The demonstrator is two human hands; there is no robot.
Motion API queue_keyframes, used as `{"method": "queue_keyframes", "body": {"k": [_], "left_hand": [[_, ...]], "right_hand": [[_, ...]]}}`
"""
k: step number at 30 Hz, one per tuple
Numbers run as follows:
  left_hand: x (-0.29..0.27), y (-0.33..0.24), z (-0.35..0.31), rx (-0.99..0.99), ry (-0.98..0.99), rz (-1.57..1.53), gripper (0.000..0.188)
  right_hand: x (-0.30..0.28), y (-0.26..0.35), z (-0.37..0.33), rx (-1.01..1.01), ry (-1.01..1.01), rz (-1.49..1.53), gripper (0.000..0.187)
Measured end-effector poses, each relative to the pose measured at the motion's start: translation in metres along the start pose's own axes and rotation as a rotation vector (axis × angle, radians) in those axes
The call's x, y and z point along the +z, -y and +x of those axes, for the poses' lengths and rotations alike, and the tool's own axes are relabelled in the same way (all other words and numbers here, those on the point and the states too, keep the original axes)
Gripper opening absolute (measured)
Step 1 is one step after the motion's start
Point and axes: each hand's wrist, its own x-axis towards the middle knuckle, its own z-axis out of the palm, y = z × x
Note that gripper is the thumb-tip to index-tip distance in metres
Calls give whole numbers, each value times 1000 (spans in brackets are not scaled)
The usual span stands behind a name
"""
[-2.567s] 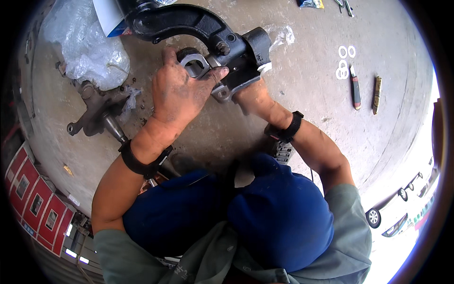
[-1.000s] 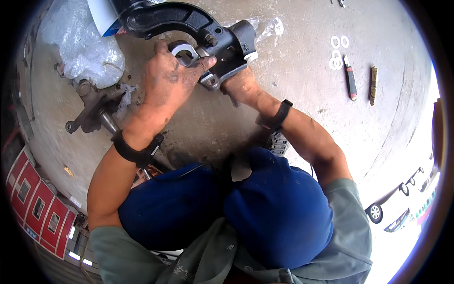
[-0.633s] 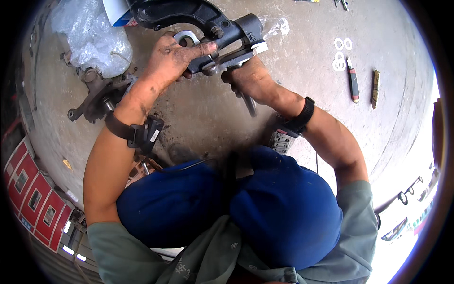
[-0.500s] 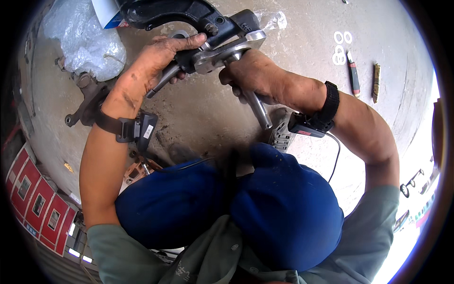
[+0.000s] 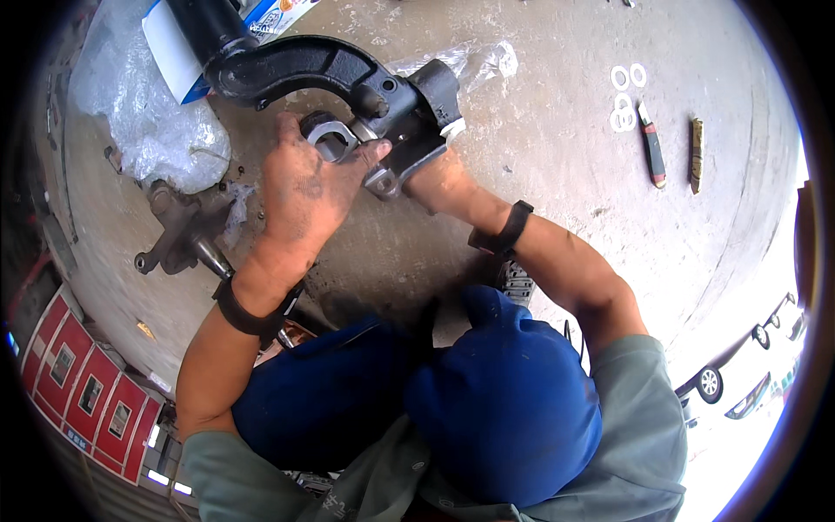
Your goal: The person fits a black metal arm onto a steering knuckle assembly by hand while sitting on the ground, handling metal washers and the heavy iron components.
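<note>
A black axle beam (image 5: 317,56) with a curved arm ends in a thick cylindrical boss. Against that end sits a steering knuckle (image 5: 383,183) of bare and dark metal, with a thick-walled round eye to its left. My left hand (image 5: 304,183) is closed on the knuckle beside this eye, its thumb stretched across toward the beam end. My right hand (image 5: 442,181) reaches up to the underside of the joint and grips the knuckle from below. Its fingers are hidden by the metal, and so is the knuckle's spindle.
On the floor at left lie a second knuckle (image 5: 178,230) and clear plastic wrap (image 5: 152,104). A blue and white box (image 5: 174,56) stands behind. White rings (image 5: 623,113), a utility knife (image 5: 651,148) and a brownish strip (image 5: 697,157) lie at right. More plastic (image 5: 487,65) lies behind the beam.
The knuckle has turned, so its spindle has gone out of sight under the beam and its eye now faces up. My right hand has moved beneath the joint; more of the beam shows.
</note>
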Motion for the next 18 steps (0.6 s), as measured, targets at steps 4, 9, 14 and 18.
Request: {"method": "queue_keyframes", "body": {"k": [4, 9, 14, 18], "left_hand": [[-6, 8, -2, 91, -10, 88, 60], [-12, 5, 7, 17, 57, -51, 67], [-33, -13, 19, -475, 199, -233, 65], [-39, 2, 23, -600, 239, -438, 66]], "right_hand": [[-14, 17, 3, 124, 187, -63, 27], [-15, 25, 2, 83, 78, -5, 27], [-40, 53, -4, 530, 188, 175, 24], [-57, 74, 0, 702, 307, 205, 24]]}}
